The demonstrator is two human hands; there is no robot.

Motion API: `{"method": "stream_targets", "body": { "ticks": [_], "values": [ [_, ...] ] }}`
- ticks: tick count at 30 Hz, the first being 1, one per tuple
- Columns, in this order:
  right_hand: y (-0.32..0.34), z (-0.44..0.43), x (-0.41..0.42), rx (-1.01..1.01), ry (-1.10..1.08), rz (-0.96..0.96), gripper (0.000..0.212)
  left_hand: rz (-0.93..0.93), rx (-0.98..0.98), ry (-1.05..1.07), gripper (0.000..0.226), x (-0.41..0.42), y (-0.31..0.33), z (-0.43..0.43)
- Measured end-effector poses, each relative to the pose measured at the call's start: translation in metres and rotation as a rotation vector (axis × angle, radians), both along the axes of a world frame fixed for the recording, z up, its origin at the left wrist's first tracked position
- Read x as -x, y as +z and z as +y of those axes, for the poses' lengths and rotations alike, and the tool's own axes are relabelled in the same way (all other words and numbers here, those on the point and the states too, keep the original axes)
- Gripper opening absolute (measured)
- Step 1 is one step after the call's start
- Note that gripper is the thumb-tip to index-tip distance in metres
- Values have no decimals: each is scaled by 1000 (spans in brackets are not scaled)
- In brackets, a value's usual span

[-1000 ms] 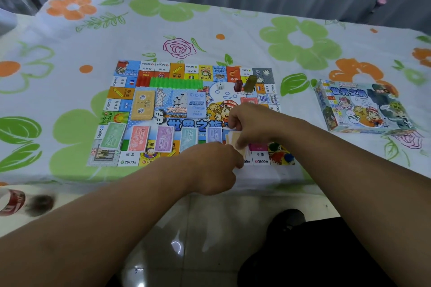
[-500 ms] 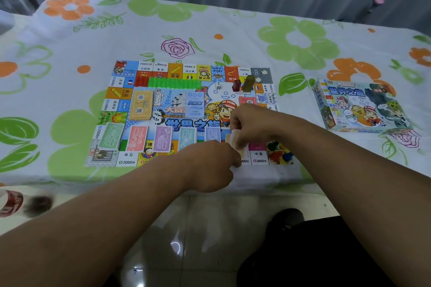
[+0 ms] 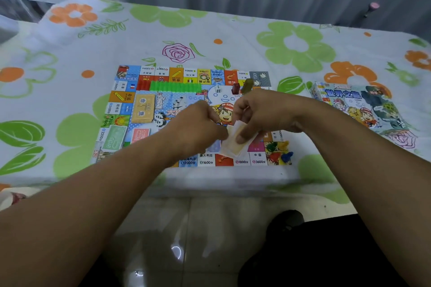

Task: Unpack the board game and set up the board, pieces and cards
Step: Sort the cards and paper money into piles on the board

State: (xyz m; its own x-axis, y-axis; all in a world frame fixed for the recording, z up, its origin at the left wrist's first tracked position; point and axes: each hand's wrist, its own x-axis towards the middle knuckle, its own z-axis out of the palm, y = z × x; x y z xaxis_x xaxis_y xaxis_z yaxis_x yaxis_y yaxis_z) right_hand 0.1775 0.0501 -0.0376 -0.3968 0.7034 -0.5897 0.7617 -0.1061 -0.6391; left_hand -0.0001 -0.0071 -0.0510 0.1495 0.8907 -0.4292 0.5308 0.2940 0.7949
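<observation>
Head view, looking down at the near edge of the surface (image 3: 70,72), covered with a floral cloth.

- Board (image 3: 177,77) laid flat on the cloth, near side close to the surface's edge.
- Right hand (image 3: 263,112) over the board's centre-right, grip closed on a stack of pale notes (image 3: 233,144), thumb on top, fingers curled beneath. Stack tilted, just above the board's near row.
- Left hand (image 3: 198,128) just left of it, knuckles up, fingers curled toward the stack's left edge. Fingertips hidden behind the back of the hand; cannot tell whether this grip holds anything.
- Tan card deck (image 3: 143,108) lying on the board's left inner area.
- Row of green houses (image 3: 175,86) along the far inner edge, red houses (image 3: 142,85) touching its left end.
- White die (image 3: 218,89) right of the green row; red piece (image 3: 235,88) and olive piece (image 3: 247,85) upright just beyond it.
- Green banknote (image 3: 114,140) and red banknote (image 3: 141,134) flat along the near left, partly hidden by the left forearm.
- Coloured pawns (image 3: 278,150) heaped on the near right corner square.
- Game box (image 3: 359,105) on the cloth, well to the right of the board.
</observation>
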Motion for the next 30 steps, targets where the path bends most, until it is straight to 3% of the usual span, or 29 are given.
{"method": "stream_targets", "body": {
  "ticks": [2, 4, 8, 12, 18, 25, 30],
  "values": [
    [4, -2, 6, 57, -12, 99, 33, -157, 202, 72, 33, 3, 2, -1],
    [7, -3, 13, 64, -6, 146, 35, -346, 344, 131, 25, 2, 3, -5],
    [7, -5, 20, 63, -13, 200, 31, -576, 461, 172, 24, 2, 1, -9],
    [6, -5, 20, 39, -85, 261, 34, -594, 445, 171, 28, 5, 0, -10],
    [10, -3, 17, -81, -106, 285, 28, -705, 403, 337, 31, 11, -2, -5],
    [2, -4, 21, -192, -92, 315, 16, -583, 385, 194, 33, 6, -5, -6],
    [-1, -5, 23, -228, -51, 291, 17, -624, 367, 285, 30, 2, -5, -4]
  ]
}}
